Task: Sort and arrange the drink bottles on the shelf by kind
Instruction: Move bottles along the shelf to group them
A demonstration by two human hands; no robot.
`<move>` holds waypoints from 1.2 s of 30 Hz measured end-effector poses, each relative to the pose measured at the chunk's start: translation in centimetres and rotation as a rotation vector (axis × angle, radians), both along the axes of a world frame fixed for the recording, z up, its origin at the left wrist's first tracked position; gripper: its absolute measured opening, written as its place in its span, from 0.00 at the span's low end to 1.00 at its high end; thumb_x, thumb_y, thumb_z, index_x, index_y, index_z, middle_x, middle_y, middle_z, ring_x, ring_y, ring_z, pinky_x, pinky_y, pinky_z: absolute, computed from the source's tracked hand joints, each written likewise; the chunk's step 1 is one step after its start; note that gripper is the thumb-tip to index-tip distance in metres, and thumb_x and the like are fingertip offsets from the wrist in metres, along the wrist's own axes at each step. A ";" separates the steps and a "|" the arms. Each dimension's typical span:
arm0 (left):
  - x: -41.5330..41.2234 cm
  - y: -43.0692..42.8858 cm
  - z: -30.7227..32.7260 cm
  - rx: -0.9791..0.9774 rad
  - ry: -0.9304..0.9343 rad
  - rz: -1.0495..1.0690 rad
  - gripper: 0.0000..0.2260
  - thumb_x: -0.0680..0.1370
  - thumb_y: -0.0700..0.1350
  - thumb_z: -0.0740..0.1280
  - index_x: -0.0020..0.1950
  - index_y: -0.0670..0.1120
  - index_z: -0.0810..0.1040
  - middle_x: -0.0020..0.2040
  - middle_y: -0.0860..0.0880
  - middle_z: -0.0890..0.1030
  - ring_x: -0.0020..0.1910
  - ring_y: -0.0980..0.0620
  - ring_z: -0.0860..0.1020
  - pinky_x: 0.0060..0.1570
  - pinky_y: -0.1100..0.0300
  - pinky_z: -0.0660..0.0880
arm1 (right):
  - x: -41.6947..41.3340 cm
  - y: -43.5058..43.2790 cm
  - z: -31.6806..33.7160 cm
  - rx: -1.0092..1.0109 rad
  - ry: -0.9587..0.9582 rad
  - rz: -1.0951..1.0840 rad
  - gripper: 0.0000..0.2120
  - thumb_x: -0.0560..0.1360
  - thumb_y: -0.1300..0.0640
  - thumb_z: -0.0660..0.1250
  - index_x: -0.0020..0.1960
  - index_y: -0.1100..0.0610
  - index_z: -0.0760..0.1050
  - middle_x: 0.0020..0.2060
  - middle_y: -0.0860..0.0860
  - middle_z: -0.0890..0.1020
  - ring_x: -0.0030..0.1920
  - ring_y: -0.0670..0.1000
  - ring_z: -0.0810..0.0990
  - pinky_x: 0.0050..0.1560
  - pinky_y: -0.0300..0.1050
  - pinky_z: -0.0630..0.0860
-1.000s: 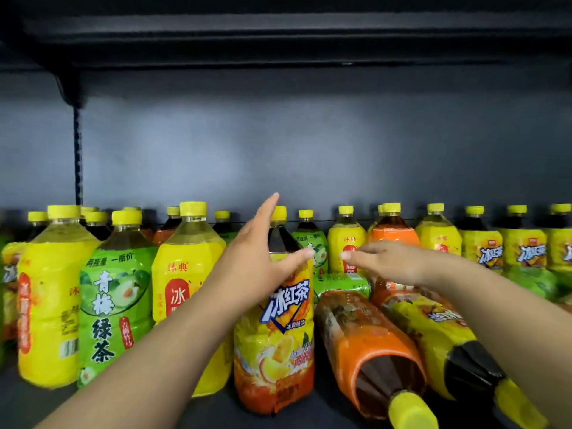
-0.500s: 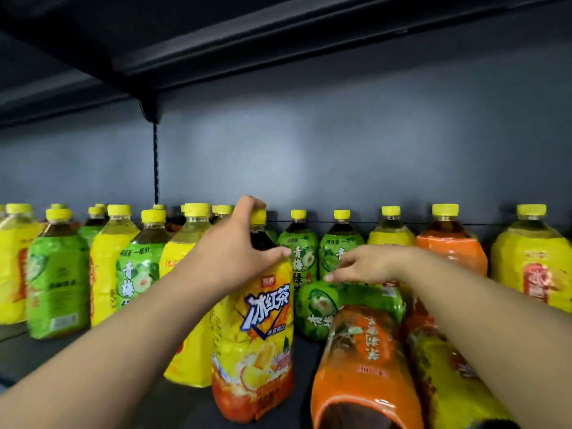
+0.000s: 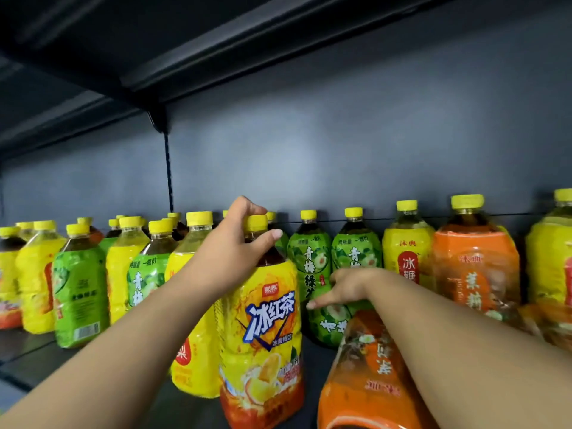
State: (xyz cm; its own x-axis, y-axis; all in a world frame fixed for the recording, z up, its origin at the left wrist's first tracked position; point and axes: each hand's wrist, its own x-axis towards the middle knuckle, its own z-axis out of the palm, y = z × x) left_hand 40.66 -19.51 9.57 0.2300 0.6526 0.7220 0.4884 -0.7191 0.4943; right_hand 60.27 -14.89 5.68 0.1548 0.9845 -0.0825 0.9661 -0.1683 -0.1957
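Two hands among drink bottles on a dark shelf (image 3: 34, 360).

Left hand (image 3: 230, 252), centre of frame, forearm rising from lower left, curled round the neck of an upright iced-tea bottle (image 3: 263, 329) just under its yellow cap (image 3: 256, 222), thumb to the right, fingers behind. Right hand (image 3: 342, 286), forearm entering from lower right, fingers loosely spread and pointing left, laid on a toppled green-tea bottle (image 3: 328, 325), gripping nothing. Below that arm, an orange bottle (image 3: 356, 376) lying on its side. Mixed yellow, green and orange bottles upright along the shelf's back, left to right.
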 end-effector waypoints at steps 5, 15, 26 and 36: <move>0.1 0.3 -0.1 0.008 -0.075 -0.041 0.10 0.73 0.47 0.67 0.40 0.54 0.65 0.37 0.53 0.76 0.38 0.50 0.78 0.44 0.54 0.75 | -0.2 0.0 -0.3 0.063 -0.029 0.016 0.43 0.67 0.34 0.66 0.72 0.59 0.61 0.71 0.57 0.65 0.69 0.58 0.65 0.67 0.51 0.66; 0.2 0.2 -0.5 0.022 -0.090 -0.051 0.10 0.74 0.47 0.67 0.50 0.50 0.66 0.37 0.54 0.75 0.40 0.48 0.77 0.43 0.56 0.73 | 0.4 -0.8 0.2 0.248 0.191 0.016 0.38 0.67 0.38 0.69 0.66 0.63 0.68 0.66 0.57 0.72 0.65 0.56 0.70 0.64 0.49 0.67; 0.2 0.7 -0.8 -0.015 -0.155 -0.065 0.08 0.75 0.48 0.65 0.49 0.54 0.66 0.36 0.50 0.74 0.39 0.44 0.76 0.47 0.48 0.75 | 1.5 -0.9 1.9 0.834 1.081 0.000 0.09 0.73 0.60 0.69 0.53 0.57 0.75 0.42 0.52 0.77 0.37 0.44 0.79 0.39 0.37 0.74; 0.4 1.0 -0.8 -0.095 -0.262 -0.033 0.17 0.73 0.52 0.68 0.57 0.51 0.65 0.50 0.44 0.79 0.44 0.46 0.79 0.44 0.56 0.73 | -0.5 -1.7 3.3 0.715 0.883 0.091 0.24 0.71 0.43 0.68 0.63 0.51 0.70 0.57 0.44 0.74 0.57 0.47 0.73 0.56 0.41 0.67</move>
